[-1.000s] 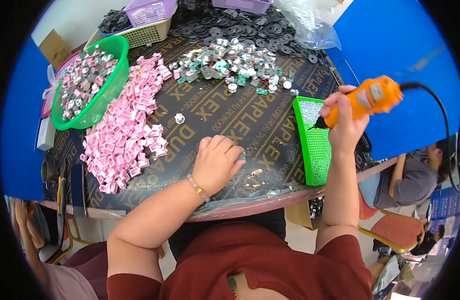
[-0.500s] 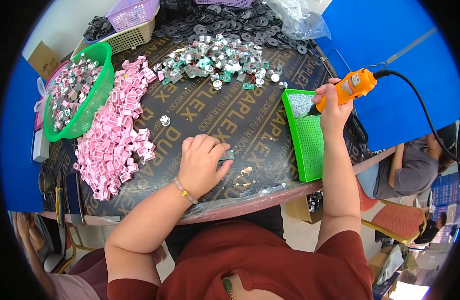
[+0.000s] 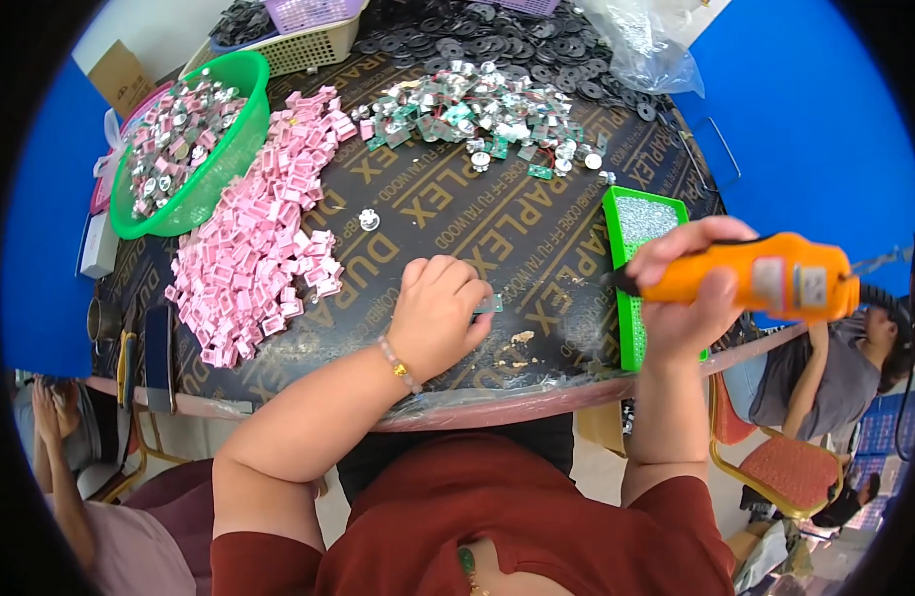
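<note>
My left hand [image 3: 436,306] rests low over the table, its fingers closed on a small green circuit board [image 3: 491,304]. Most of the board, and anything under the palm, is hidden. Wrapped in my right hand [image 3: 688,308] is an orange electric screwdriver [image 3: 775,278], lying nearly level with its dark tip end toward the left. It is held up over the green tray [image 3: 631,328], whose far end holds many tiny silvery screws [image 3: 646,219]. Motion blurs the right hand slightly.
Pink plastic housings [image 3: 264,248] are heaped at left, beside a green basket [image 3: 194,204] of assembled parts. Farther back lie wired circuit boards [image 3: 467,114] and black discs [image 3: 537,55]. One white-and-silver piece [image 3: 369,220] sits alone. A cord [image 3: 895,397] hangs at right; people sit at both sides.
My right hand has brought the screwdriver away from the screws, nearer to me, and tipped it from slanted to almost level. The left hand keeps its hold on the board. The whole view has shifted slightly.
</note>
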### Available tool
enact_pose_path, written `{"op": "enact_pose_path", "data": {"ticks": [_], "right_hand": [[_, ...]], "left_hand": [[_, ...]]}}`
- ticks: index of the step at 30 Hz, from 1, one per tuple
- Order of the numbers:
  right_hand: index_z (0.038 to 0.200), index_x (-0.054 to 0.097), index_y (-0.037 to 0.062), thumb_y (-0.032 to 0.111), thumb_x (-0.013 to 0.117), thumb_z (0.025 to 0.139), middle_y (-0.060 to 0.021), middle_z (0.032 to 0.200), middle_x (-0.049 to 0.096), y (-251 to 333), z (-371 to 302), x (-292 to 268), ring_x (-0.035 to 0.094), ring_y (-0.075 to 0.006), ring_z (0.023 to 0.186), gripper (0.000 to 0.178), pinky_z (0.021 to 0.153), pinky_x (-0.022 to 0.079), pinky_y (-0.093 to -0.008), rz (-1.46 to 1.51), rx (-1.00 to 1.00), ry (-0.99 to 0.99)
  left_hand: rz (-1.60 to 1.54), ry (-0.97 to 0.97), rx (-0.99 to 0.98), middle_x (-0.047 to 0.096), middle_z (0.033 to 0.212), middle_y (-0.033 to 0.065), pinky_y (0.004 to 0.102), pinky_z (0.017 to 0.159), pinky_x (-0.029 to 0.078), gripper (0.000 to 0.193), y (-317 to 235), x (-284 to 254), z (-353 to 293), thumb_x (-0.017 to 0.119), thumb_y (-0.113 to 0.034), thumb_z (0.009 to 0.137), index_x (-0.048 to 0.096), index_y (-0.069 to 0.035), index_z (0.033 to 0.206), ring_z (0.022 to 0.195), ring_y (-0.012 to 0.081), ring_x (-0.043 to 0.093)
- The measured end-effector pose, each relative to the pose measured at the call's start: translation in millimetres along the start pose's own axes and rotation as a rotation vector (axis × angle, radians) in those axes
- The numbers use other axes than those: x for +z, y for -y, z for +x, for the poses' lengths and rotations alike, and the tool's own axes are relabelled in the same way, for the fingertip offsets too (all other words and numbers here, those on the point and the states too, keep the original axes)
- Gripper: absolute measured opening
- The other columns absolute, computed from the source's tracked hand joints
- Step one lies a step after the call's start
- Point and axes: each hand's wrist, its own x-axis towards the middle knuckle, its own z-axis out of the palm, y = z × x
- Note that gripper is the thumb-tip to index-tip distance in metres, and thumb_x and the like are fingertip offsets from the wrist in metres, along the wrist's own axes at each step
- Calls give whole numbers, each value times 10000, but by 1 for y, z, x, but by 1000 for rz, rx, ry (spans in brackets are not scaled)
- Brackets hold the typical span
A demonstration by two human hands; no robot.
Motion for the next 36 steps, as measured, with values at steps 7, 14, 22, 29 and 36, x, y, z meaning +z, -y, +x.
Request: {"op": "enact_pose_path", "data": {"ticks": [7,14,22,29,36], "right_hand": [[1198,420,35,142,670,865,-130,899,614,-37,-33,49,582,-146,704,430,660,499,-268,247,285,187],[1178,429,29,168,677,863,-134,871,617,-48,-41,54,595,-156,690,424,641,514,-273,228,355,128],[1135,443,28,168,679,856,-132,863,613,-47,-41,60,582,-161,673,392,632,507,-279,206,348,138],[1014,451,45,266,702,847,-139,791,594,-45,-39,72,553,-167,588,374,563,509,-311,63,390,176],[1087,459,29,249,700,832,-127,784,599,-49,-37,62,556,-159,593,414,553,486,-275,116,402,184]], "left_hand": [[-6,-1,33,557,902,26,378,824,363,250,1,-1,0,732,-152,648,621,-107,867,929,225,524],[-31,-6,15,567,896,19,371,824,365,228,2,-1,-2,732,-173,640,628,-98,829,924,212,526],[-25,-8,16,561,875,21,358,824,367,215,3,1,-4,732,-197,646,640,-99,812,917,208,516],[74,-34,40,555,847,31,345,802,380,211,3,1,-2,728,-228,638,620,-97,764,905,206,510],[71,-13,89,557,847,35,341,805,377,203,2,5,-1,714,-240,663,618,-105,780,901,207,515]]}}
